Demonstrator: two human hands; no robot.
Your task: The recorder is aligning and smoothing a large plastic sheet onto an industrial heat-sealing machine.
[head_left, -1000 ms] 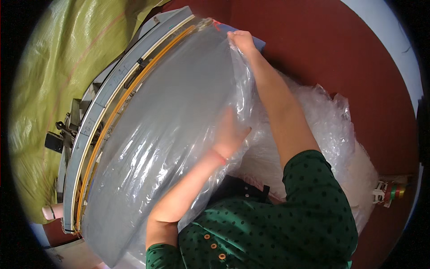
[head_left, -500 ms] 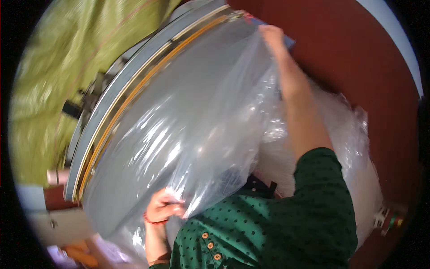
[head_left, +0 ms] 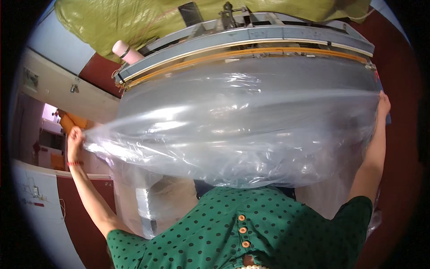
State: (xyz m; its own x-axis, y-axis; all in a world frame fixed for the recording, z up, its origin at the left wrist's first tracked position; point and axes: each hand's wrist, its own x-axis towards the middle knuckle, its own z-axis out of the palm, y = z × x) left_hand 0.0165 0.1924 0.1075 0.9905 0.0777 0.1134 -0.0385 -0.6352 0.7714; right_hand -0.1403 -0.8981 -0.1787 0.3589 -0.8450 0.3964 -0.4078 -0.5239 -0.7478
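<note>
A wide sheet of clear plastic film (head_left: pixel 233 121) spreads across the view between my arms, shiny and creased. Out at the far left, my left hand (head_left: pixel 75 138) grips one edge of it, fingers closed, a red bracelet at the wrist. At the right, my right hand (head_left: pixel 384 105) is closed on the opposite edge with the arm stretched out. The film's upper edge is drawn fairly taut between the two hands. Its lower part hangs in folds in front of my body. Beyond it runs a long grey metal frame (head_left: pixel 251 35) with orange strips (head_left: pixel 268 50) along its near side.
Yellow-green sheeting (head_left: pixel 134 22) hangs behind the frame. A pink bottle (head_left: pixel 127 52) stands by the frame's left end, and a dark flat object (head_left: pixel 190 13) lies farther back. A doorway (head_left: pixel 42 130) opens at the left. A dark red wall (head_left: pixel 398 157) borders the right.
My left hand has swung out from near my body to the far left, pulling the film wide. My right hand keeps its edge. The view has turned, so the frame now lies nearly level.
</note>
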